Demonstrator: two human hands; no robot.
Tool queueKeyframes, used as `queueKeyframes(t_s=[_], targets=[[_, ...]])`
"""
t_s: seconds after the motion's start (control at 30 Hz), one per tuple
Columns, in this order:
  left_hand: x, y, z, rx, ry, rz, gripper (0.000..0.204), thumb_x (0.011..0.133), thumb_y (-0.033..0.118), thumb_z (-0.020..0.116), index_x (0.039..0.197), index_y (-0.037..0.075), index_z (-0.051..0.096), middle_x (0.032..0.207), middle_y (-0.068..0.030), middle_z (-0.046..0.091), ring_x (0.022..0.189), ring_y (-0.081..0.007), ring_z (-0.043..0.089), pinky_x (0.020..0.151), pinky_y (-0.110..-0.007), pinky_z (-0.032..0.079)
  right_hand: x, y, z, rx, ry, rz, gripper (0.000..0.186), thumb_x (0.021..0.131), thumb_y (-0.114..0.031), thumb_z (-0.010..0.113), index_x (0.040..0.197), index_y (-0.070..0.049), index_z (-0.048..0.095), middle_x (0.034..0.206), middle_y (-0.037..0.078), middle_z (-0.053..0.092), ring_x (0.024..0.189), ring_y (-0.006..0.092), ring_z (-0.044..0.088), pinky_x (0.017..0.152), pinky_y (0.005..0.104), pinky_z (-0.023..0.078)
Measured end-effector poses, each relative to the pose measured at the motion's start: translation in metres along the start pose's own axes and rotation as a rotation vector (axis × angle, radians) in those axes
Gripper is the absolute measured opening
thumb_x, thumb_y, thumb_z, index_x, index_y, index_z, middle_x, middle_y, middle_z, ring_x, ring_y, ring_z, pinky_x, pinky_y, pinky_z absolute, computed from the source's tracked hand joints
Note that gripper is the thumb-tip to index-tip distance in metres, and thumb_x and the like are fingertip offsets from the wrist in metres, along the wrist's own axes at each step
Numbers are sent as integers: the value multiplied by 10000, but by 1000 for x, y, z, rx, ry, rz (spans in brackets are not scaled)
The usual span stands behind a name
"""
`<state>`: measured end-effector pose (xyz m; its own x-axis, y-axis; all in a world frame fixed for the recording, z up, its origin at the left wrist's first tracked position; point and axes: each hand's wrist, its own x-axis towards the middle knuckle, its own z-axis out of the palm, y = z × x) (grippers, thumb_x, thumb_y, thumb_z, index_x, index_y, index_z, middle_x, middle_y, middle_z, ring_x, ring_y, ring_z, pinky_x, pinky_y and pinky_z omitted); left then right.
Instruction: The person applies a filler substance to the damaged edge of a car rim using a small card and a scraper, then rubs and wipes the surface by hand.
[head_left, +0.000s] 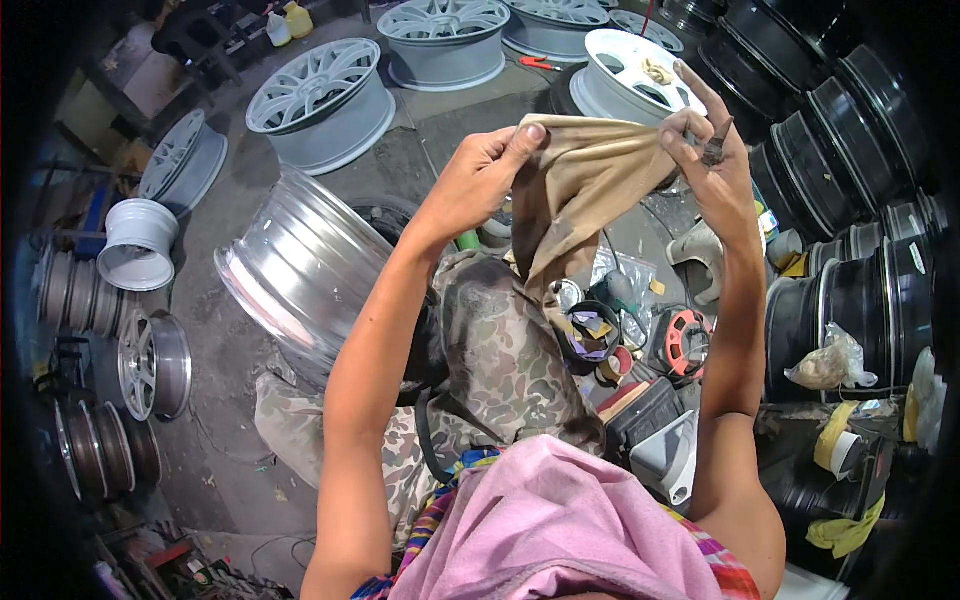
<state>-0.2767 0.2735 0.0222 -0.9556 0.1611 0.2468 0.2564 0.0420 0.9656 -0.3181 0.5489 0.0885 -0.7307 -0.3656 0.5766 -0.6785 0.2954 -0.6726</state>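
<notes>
A tan, dirt-stained cloth [585, 185] hangs stretched between my two raised hands, its lower end drooping toward my knee. My left hand [482, 178] grips its upper left corner, thumb on top. At the upper right corner, my right hand [718, 165] pinches the edge between thumb and fingers, with one finger pointing up and dark smudges on the skin. Left of my camouflage-clad leg [515, 345] a shiny bare-metal wheel rim [310, 265] lies tilted. Beyond my right hand stands a white wheel rim [612, 88] with a crumpled pale cloth on it.
Grey-painted rims [322, 105] stand in an arc on the floor ahead. Stacked black rims [830, 150] line the right side. Near my right knee are a black bowl [590, 335] of scraps, a red reel [686, 343] and a white plastic container [668, 455]. More rims [153, 365] stand at left.
</notes>
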Motion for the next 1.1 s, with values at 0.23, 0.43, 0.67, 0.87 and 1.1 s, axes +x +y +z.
queueKeyframes(t_s=[0.23, 0.43, 0.67, 0.87, 1.1], targets=[[1, 9, -9, 445, 392, 152, 310, 985, 270, 709, 1134, -1, 727, 1017, -84, 746, 938, -186, 702, 858, -310, 540, 24, -37, 21, 155, -53, -20, 641, 960, -90, 656, 1561, -64, 435, 892, -46, 600, 769, 20, 507, 691, 174, 393], [18, 37, 9, 262, -96, 542, 410, 896, 286, 797, 1217, 46, 715, 1353, -91, 622, 1180, -198, 601, 1015, -355, 488, 42, -64, 11, 396, -408, 64, 663, 950, -55, 569, 1586, -68, 382, 827, -49, 567, 762, 28, 510, 649, 175, 396], [6, 73, 10, 107, -505, 114, 401, 957, 362, 750, 1120, -4, 735, 918, 4, 690, 868, -71, 582, 791, -268, 490, 39, -53, 3, 397, -431, 152, 739, 885, -97, 588, 1595, -83, 385, 774, -65, 498, 651, 19, 412, 563, 186, 282], [15, 74, -1, 40, -725, -101, 438, 983, 440, 715, 1071, 11, 705, 883, 48, 630, 821, -46, 543, 724, -236, 447, 51, -56, 1, 381, -647, 125, 749, 859, -166, 657, 1573, -101, 439, 765, -76, 478, 714, 37, 442, 628, 206, 308], [22, 90, -10, -226, -392, 203, 262, 900, 273, 830, 910, 86, 647, 868, 63, 619, 839, -44, 556, 781, -246, 451, 74, -65, 3, 396, -558, 95, 770, 862, -222, 735, 1571, -132, 446, 754, -106, 481, 663, -6, 412, 580, 175, 252]])
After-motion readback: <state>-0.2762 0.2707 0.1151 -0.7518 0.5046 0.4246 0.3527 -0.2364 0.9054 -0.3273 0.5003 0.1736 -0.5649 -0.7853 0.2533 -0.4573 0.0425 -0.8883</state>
